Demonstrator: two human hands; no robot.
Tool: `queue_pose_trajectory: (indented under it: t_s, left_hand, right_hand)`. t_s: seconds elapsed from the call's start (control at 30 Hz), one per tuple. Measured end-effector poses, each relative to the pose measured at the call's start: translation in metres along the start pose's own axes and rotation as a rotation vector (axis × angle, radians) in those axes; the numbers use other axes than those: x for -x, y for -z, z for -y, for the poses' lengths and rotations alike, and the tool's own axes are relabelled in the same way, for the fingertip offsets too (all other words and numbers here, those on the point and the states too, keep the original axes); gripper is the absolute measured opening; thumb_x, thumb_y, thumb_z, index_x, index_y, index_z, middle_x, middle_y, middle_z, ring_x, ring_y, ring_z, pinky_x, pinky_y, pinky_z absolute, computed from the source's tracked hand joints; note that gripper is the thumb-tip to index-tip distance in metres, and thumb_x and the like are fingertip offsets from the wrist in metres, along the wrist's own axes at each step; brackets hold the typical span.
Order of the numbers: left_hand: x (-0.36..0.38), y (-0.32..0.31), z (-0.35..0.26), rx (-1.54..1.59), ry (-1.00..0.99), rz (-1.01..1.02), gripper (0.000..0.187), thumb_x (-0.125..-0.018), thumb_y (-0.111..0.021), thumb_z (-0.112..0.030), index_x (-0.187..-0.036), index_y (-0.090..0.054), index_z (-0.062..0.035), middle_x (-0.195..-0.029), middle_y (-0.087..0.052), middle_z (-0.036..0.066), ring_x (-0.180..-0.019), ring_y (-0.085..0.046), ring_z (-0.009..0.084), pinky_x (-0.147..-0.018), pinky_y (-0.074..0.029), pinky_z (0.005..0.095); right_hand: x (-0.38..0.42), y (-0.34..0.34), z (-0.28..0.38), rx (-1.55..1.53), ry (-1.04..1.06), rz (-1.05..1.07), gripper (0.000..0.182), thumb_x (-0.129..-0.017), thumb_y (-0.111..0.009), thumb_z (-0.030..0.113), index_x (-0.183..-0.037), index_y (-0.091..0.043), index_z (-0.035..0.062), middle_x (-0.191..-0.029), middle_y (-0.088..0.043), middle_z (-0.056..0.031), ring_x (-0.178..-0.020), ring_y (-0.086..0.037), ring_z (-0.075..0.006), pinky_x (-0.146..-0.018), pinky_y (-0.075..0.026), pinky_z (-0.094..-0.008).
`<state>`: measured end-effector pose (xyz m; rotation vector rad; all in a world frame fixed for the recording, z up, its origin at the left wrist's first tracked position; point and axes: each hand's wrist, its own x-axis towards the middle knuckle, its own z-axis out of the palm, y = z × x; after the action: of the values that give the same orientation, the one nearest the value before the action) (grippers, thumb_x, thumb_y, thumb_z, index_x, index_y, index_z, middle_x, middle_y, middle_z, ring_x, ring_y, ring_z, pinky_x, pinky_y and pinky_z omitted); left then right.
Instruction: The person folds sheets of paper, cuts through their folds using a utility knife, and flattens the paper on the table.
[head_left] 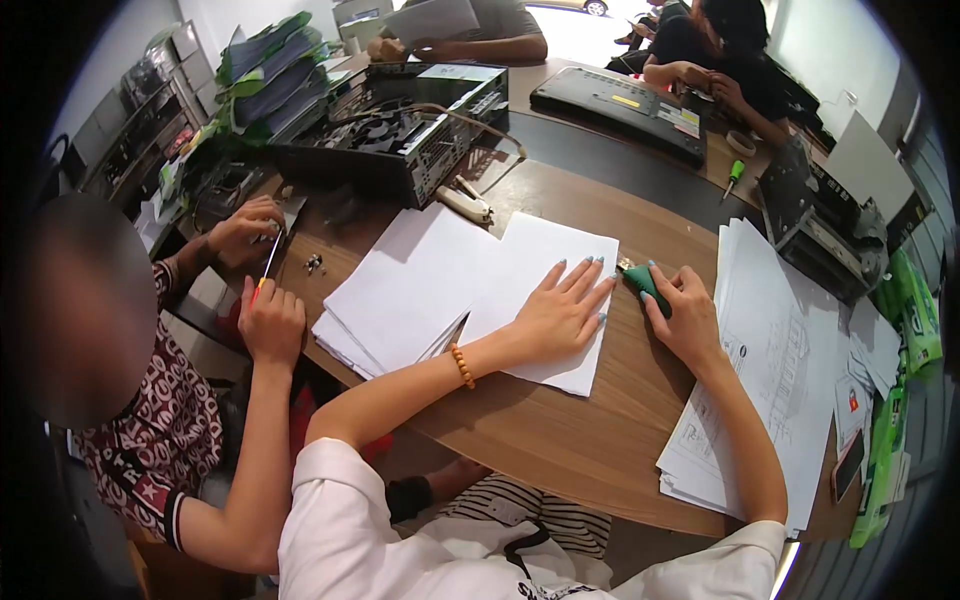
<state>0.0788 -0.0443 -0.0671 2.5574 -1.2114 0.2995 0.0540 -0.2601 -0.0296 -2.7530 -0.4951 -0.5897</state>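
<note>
My left hand (560, 318) lies flat with spread fingers on a stack of white paper (530, 245). Beside it, overlapping its left edge, is another white paper stack (410, 270). Just off the right edge of the paper, my right hand (688, 310) is closed around a small green tool (648, 288) with a metal end pointing toward the sheets. Its exact kind I cannot make out, since my fingers cover part of it. A whitish hand tool (465, 203) rests at the top of the papers.
Printed drawings (755, 370) lie at right, near a dark metal device (825, 215). An opened computer case (400, 150), a laptop (620, 110) and a green screwdriver (735, 178) are farther back. At left, a co-worker's hand (272, 322) holds a screwdriver near loose screws (314, 264).
</note>
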Motion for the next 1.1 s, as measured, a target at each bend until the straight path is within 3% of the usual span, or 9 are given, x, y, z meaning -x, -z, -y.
queue_pose_trajectory:
  t_s: [0.3, 0.4, 0.43, 0.47, 0.7, 0.77, 0.83, 0.93, 1.1]
  left_hand:
    - [0.0, -0.004, -0.003, -0.023, 0.037, -0.027, 0.052, -0.091, -0.036, -0.024, -0.137, -0.031, -0.0016, -0.141, -0.03, 0.024, -0.133, -0.027, 0.0329, -0.109, -0.016, 0.0478]
    - [0.006, -0.003, -0.003, -0.033, 0.033, -0.016, 0.052, -0.091, -0.035, -0.025, -0.137, -0.031, -0.0019, -0.141, -0.03, 0.024, -0.133, -0.027, 0.0332, -0.109, -0.017, 0.0479]
    - [0.003, -0.002, -0.001, -0.047, 0.033, -0.02, 0.052, -0.091, -0.035, -0.025, -0.138, -0.031, -0.0023, -0.141, -0.03, 0.024, -0.133, -0.027, 0.0334, -0.109, -0.017, 0.048]
    - [0.001, -0.001, 0.0, -0.048, 0.039, -0.03, 0.052, -0.091, -0.035, -0.025, -0.138, -0.031, -0.0023, -0.141, -0.03, 0.024, -0.133, -0.027, 0.0334, -0.109, -0.017, 0.048]
    - [0.002, -0.002, -0.001, 0.077, 0.077, -0.047, 0.052, -0.089, -0.042, -0.026, -0.135, -0.034, -0.0022, -0.14, -0.031, 0.025, -0.133, -0.027, 0.0351, -0.108, -0.018, 0.0492]
    - [0.003, -0.002, -0.002, 0.151, 0.068, -0.045, 0.051, -0.088, -0.045, -0.025, -0.133, -0.037, -0.0013, -0.138, -0.032, 0.026, -0.132, -0.029, 0.0362, -0.108, -0.019, 0.0494]
    - [0.0, -0.008, -0.001, 0.15, 0.061, -0.078, 0.051, -0.087, -0.046, -0.025, -0.131, -0.038, 0.0005, -0.136, -0.034, 0.027, -0.131, -0.03, 0.0368, -0.108, -0.02, 0.0495]
    - [-0.001, -0.014, 0.001, 0.159, 0.055, -0.116, 0.054, -0.087, -0.046, -0.024, -0.13, -0.037, 0.0054, -0.135, -0.035, 0.027, -0.13, -0.03, 0.0368, -0.108, -0.02, 0.0488]
    - [-0.003, -0.023, 0.003, 0.153, 0.032, -0.194, 0.054, -0.086, -0.047, -0.024, -0.127, -0.038, 0.0088, -0.132, -0.037, 0.027, -0.128, -0.033, 0.0362, -0.107, -0.022, 0.0478]
  right_hand:
    - [-0.009, -0.005, -0.01, 0.058, 0.036, -0.072, 0.039, -0.078, -0.063, 0.017, -0.114, -0.06, 0.0029, -0.081, -0.05, -0.0124, -0.076, -0.054, -0.0267, -0.066, -0.049, -0.0364]
    - [-0.017, 0.024, -0.055, 0.162, -0.213, -0.163, 0.034, -0.08, -0.061, 0.014, -0.112, -0.059, 0.0028, -0.079, -0.051, -0.0148, -0.072, -0.054, -0.0276, -0.064, -0.046, -0.0385]
    - [-0.015, 0.042, -0.065, 0.183, -0.094, -0.278, 0.035, -0.08, -0.061, 0.012, -0.114, -0.059, 0.0029, -0.077, -0.05, -0.0149, -0.071, -0.054, -0.0269, -0.061, -0.044, -0.0386]
    - [-0.011, 0.052, -0.066, 0.167, -0.126, -0.304, 0.036, -0.079, -0.062, 0.011, -0.114, -0.06, 0.0036, -0.075, -0.05, -0.0154, -0.068, -0.053, -0.0277, -0.06, -0.043, -0.0377]
    - [0.007, 0.019, -0.065, 0.123, -0.304, -0.078, 0.038, -0.078, -0.065, 0.018, -0.113, -0.061, 0.0056, -0.078, -0.053, -0.0172, -0.074, -0.056, -0.0322, -0.068, -0.046, -0.0387]
    - [0.003, 0.013, -0.061, 0.185, -0.353, -0.025, 0.041, -0.078, -0.065, 0.021, -0.116, -0.06, 0.0067, -0.088, -0.055, -0.018, -0.083, -0.056, -0.0325, -0.074, -0.045, -0.0388]
    - [-0.004, 0.007, -0.061, 0.482, -0.06, -0.199, 0.041, -0.079, -0.064, 0.018, -0.117, -0.057, 0.0041, -0.099, -0.054, -0.0185, -0.092, -0.054, -0.033, -0.079, -0.044, -0.0391]
    - [-0.038, -0.008, -0.047, -0.022, 0.018, -0.147, 0.037, -0.082, -0.061, 0.011, -0.116, -0.056, -0.0034, -0.106, -0.054, -0.0195, -0.096, -0.054, -0.0326, -0.084, -0.043, -0.0384]
    - [-0.086, -0.059, -0.026, -0.417, -0.052, 0.116, 0.037, -0.082, -0.061, 0.01, -0.116, -0.056, -0.0026, -0.103, -0.058, -0.0188, -0.088, -0.06, -0.0287, -0.078, -0.047, -0.0359]
